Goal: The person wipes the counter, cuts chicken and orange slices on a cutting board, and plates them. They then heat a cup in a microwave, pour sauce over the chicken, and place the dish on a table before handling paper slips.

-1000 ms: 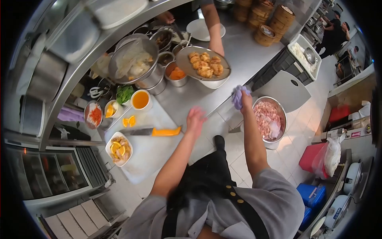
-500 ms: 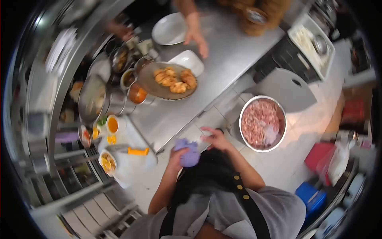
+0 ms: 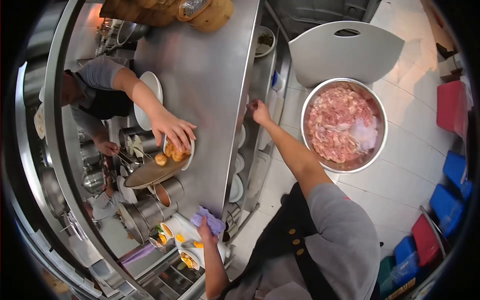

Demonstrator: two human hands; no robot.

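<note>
A crumpled purple cloth (image 3: 212, 222) is bunched in my left hand (image 3: 206, 234), beside the white cutting board at the counter's near end. My right hand (image 3: 260, 113) is stretched out to the counter's edge, at the shelf below the top. Its fingers are curled, and what they hold, if anything, is hidden. Close by on that lower shelf are white plates (image 3: 237, 188). Across the counter, a co-worker's hand (image 3: 172, 129) is spread over fried pieces (image 3: 175, 152), between a tilted round metal tray (image 3: 150, 175) and a white dish (image 3: 190, 159).
A steel bowl of raw meat (image 3: 340, 125), with a clear plastic bag in it, stands right of my arm. Behind it is a grey panel (image 3: 345, 55) with a handle slot. Bamboo steamers (image 3: 207, 15) sit on the steel counter (image 3: 210, 75). Colored bins (image 3: 445, 207) line the right.
My view has turned to the right. My right hand has gone from near the cloth to the shelf edge. The co-worker's hand has moved onto the fried pieces, and the metal tray now tilts.
</note>
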